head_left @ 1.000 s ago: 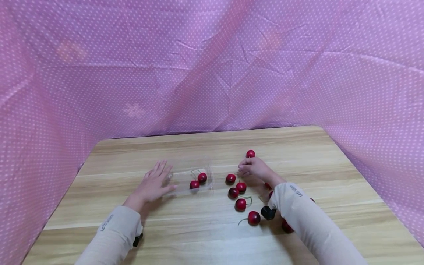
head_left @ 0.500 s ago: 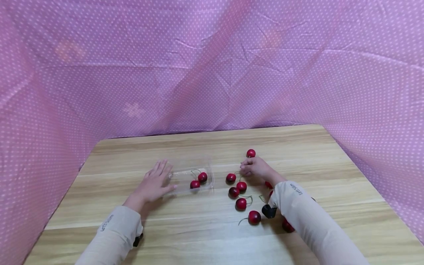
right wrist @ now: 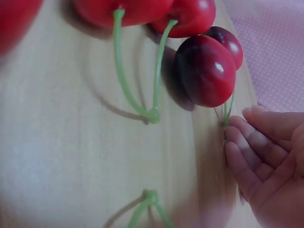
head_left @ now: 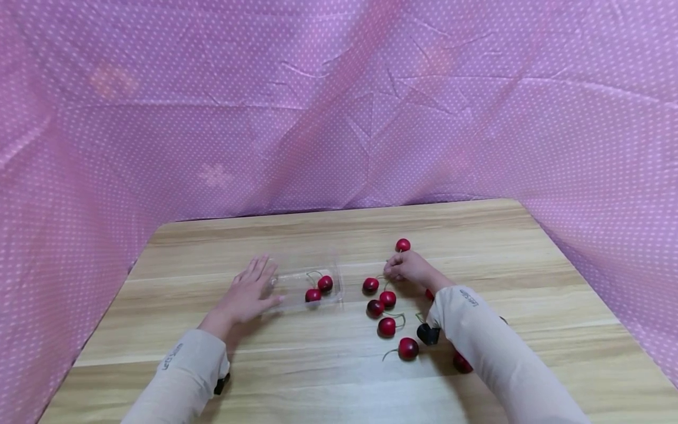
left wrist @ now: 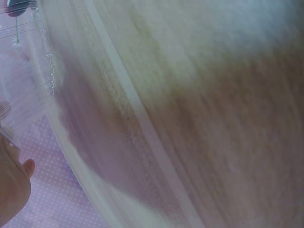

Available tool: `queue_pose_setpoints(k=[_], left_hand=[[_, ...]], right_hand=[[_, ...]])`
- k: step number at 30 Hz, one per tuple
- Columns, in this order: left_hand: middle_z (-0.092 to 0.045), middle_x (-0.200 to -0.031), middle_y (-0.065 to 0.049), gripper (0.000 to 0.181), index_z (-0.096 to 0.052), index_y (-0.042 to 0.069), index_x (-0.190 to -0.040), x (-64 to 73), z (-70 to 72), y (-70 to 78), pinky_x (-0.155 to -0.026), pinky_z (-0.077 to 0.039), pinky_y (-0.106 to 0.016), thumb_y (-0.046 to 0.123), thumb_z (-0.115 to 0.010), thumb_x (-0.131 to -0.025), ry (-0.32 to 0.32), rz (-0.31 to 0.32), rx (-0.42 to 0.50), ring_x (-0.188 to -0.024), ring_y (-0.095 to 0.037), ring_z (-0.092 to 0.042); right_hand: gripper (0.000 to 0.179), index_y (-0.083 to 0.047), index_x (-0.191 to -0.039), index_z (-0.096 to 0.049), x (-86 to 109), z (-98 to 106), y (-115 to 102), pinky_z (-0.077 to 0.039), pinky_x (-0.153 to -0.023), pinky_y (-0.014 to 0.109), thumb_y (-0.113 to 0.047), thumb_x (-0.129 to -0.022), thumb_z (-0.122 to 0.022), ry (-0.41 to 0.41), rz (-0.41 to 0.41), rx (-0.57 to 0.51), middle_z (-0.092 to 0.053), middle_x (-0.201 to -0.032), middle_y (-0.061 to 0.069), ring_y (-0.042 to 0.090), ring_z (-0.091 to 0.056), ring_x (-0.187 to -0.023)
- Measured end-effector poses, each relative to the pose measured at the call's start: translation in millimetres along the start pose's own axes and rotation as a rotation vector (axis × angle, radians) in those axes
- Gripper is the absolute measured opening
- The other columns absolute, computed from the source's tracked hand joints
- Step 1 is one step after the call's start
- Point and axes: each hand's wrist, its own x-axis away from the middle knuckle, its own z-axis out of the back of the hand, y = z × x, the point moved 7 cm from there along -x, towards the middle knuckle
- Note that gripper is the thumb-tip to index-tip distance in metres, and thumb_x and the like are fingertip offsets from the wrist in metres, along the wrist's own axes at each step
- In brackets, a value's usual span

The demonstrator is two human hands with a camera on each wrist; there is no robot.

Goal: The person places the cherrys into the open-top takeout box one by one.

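My left hand [head_left: 246,296] lies with fingers spread at the left end of a clear plastic box [head_left: 339,292], touching it. Inside the box lies a pair of red cherries [head_left: 325,284] with stems. My right hand [head_left: 410,269] is low over the table, its fingertips drawn together at the joined green cherry stems [right wrist: 225,124]. The dark red cherry [right wrist: 206,71] on those stems rests on the wood, with another partly behind it. In the left wrist view only part of the left hand [left wrist: 13,183] shows, beside the box's clear wall [left wrist: 47,71].
More cherries lie on the table near my right hand: one [head_left: 403,245] behind it, others [head_left: 386,327] in front, one [head_left: 408,348] nearer me. Several are partly hidden under the right sleeve [head_left: 477,335]. A pink dotted cloth [head_left: 339,118] surrounds the wooden table [head_left: 296,365].
The fingers of my right hand have drawn closer together at the stems. My left hand and the box stay in place, and the cherries lie as before.
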Motion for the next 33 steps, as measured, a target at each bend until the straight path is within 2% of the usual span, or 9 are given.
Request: queue_pose_setpoints(k=[7, 16, 20, 26, 29, 33], left_hand=[[0.002, -0.143, -0.013, 0.076, -0.016, 0.009, -0.138, 0.1, 1.2, 0.7, -0.097, -0.011, -0.055, 0.048, -0.049, -0.082, 0.009, 0.000, -0.002, -0.128, -0.032, 0.001], [0.002, -0.143, -0.013, 0.076, -0.017, 0.008, -0.138, 0.1, 3.0, 1.8, -0.098, -0.010, -0.054, 0.047, -0.050, -0.082, -0.002, -0.001, -0.001, -0.128, -0.032, 0.002], [0.002, -0.143, -0.013, 0.076, -0.018, 0.007, -0.138, -0.5, 2.7, 1.1, -0.098, -0.010, -0.054, 0.048, -0.049, -0.082, -0.005, 0.001, -0.008, -0.128, -0.031, 0.002], [0.002, -0.143, -0.013, 0.076, -0.017, 0.007, -0.138, -0.9, 2.9, 0.7, -0.098, -0.010, -0.054, 0.048, -0.049, -0.082, -0.008, 0.001, -0.009, -0.128, -0.032, 0.002], [0.002, -0.143, -0.013, 0.076, -0.017, 0.007, -0.138, -1.0, 2.9, 1.1, -0.097, -0.010, -0.054, 0.048, -0.049, -0.082, -0.006, 0.001, -0.009, -0.128, -0.032, 0.002], [0.001, -0.143, -0.014, 0.076, -0.018, 0.007, -0.138, -0.8, 3.3, 2.7, -0.097, -0.010, -0.054, 0.047, -0.050, -0.082, -0.003, 0.001, -0.005, -0.128, -0.032, 0.002]], right_hand=[[0.013, 0.005, -0.089, -0.063, -2.5, -3, -1, -0.046, -0.065, 0.027, 0.003, -0.077, -0.058, -0.025, -0.007, 0.073, -0.062, -0.078, 0.007, 0.015, -0.053, -0.068], [0.006, 0.002, -0.080, -0.065, -5.5, -10, -10, -0.040, -0.059, 0.021, -0.002, -0.076, -0.062, -0.032, 0.030, 0.247, -0.061, -0.070, 0.003, 0.011, -0.048, -0.063], [0.004, 0.002, -0.076, -0.064, -6.6, -12, -11, -0.039, -0.058, 0.021, -0.001, -0.075, -0.061, -0.031, 0.031, 0.252, -0.059, -0.066, 0.002, 0.011, -0.047, -0.061], [0.005, 0.002, -0.077, -0.063, -5.3, -10, -13, -0.041, -0.064, 0.023, -0.001, -0.076, -0.060, -0.047, 0.074, 0.261, -0.059, -0.069, 0.002, 0.011, -0.049, -0.065], [0.005, 0.001, -0.079, -0.063, -4.0, -8, -10, -0.042, -0.066, 0.024, -0.002, -0.077, -0.059, -0.051, 0.067, 0.240, -0.059, -0.071, 0.003, 0.012, -0.049, -0.066], [0.006, 0.003, -0.081, -0.062, -2.3, -4, -7, -0.045, -0.062, 0.027, 0.000, -0.078, -0.058, -0.054, 0.058, 0.181, -0.058, -0.072, 0.005, 0.015, -0.050, -0.065]])
